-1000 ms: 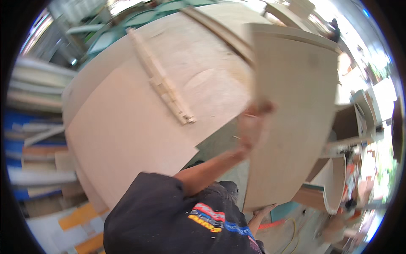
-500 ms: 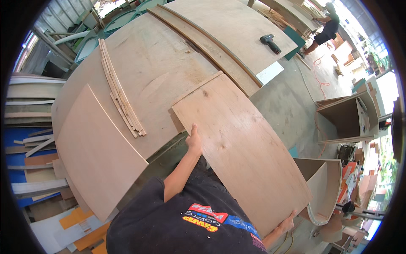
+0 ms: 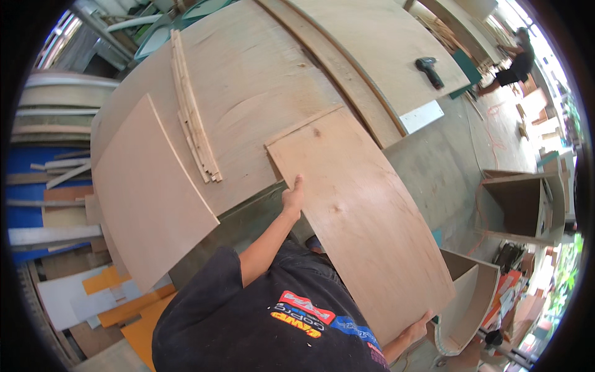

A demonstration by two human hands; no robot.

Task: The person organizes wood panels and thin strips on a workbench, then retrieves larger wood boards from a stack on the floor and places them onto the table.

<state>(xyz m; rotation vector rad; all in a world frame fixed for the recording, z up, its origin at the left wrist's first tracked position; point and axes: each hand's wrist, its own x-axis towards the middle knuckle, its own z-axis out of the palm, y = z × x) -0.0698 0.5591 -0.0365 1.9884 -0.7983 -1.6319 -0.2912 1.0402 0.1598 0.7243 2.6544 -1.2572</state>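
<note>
A long plywood panel with a few dark knots lies across in front of me, its far end over the edge of the large worktable. A strip of wood runs along that far end. My left hand grips the panel's left edge, thumb on top and the fingers hidden underneath. Near the lower right corner, my right hand is wrapped round the panel's near end, its fingers partly out of sight below.
Thin wood strips and a bare plywood sheet lie on the table's left side. Farther off are a long board and a cordless drill. A curved cabinet piece stands at right; another person works beyond.
My view has shifted, so most of the scene sits farther right. Both hands keep their hold on the panel, which lies at nearly the same place against the table edge.
</note>
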